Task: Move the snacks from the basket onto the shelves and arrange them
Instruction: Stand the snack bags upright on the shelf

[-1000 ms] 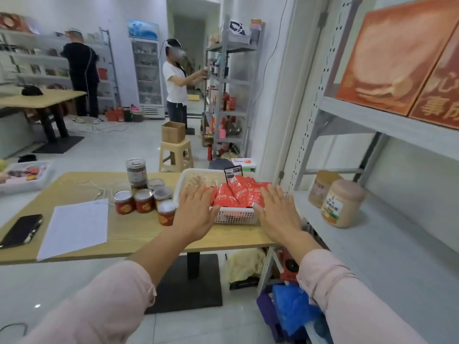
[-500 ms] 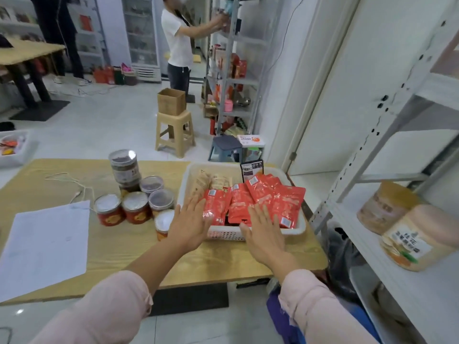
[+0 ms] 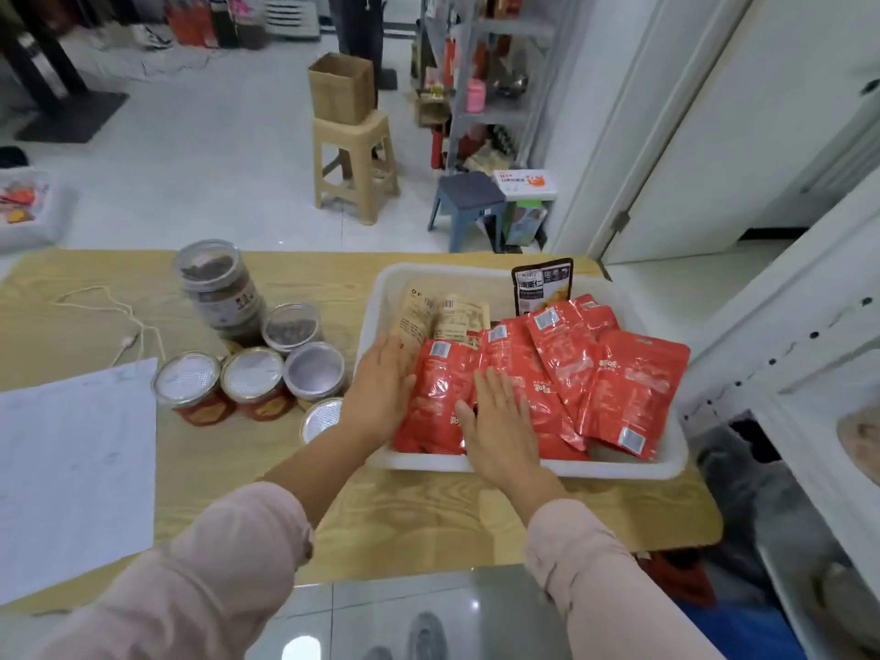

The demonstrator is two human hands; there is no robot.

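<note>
Red pouches [image 3: 633, 393] heaped in white basket [image 3: 619, 469] at right end of wooden table [image 3: 428, 516]: five countable, overlapping, lower ones partly covered. Two kraft-brown pouches [image 3: 414, 316] at far left of basket, one dark pouch [image 3: 543, 288] upright against far rim. Left hand [image 3: 381, 393] flat against leftmost red pouch, fingers straight and together. Right hand [image 3: 500, 421] flat on red pouches, fingers straight, slightly apart, gripping nothing. Lidded cans [image 3: 252, 378] beside basket: six lids countable, one half hidden behind left forearm. Shelf [image 3: 809, 326] cut off at right edge. Pouch print too blurred to read.
</note>
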